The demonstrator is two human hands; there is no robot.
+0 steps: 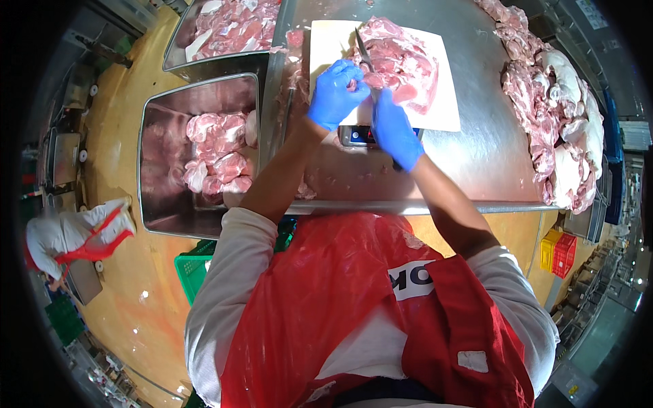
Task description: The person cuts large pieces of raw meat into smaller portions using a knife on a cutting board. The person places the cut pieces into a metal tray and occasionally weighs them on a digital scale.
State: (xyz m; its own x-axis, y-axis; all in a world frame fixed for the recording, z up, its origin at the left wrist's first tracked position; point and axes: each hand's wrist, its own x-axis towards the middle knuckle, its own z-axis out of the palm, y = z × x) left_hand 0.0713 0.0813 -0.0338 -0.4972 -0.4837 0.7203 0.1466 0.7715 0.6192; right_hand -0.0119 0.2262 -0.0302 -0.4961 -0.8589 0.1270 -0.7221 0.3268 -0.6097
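A large piece of raw meat (pixel 415 64) lies on a white cutting board (pixel 445 115) on the steel table. My right hand (pixel 396 132), in a blue glove, is closed round a knife (pixel 362 49). Its blade points away from me across the left part of the meat, and the dark handle end shows below the palm. At the meat's left edge my left hand (pixel 336 94), also gloved in blue, is closed with its fingers pinching a bit of the meat. Partly covered by the board and my right hand is a small device with a display (pixel 355 136).
Big meat pieces (pixel 544 129) are heaped along the table's (pixel 486 156) right side. Left of it stand a steel bin (pixel 160 136) with several meat chunks and another bin (pixel 178 58) of meat. A green crate (pixel 190 275) sits below; another person (pixel 81 234) bends at far left.
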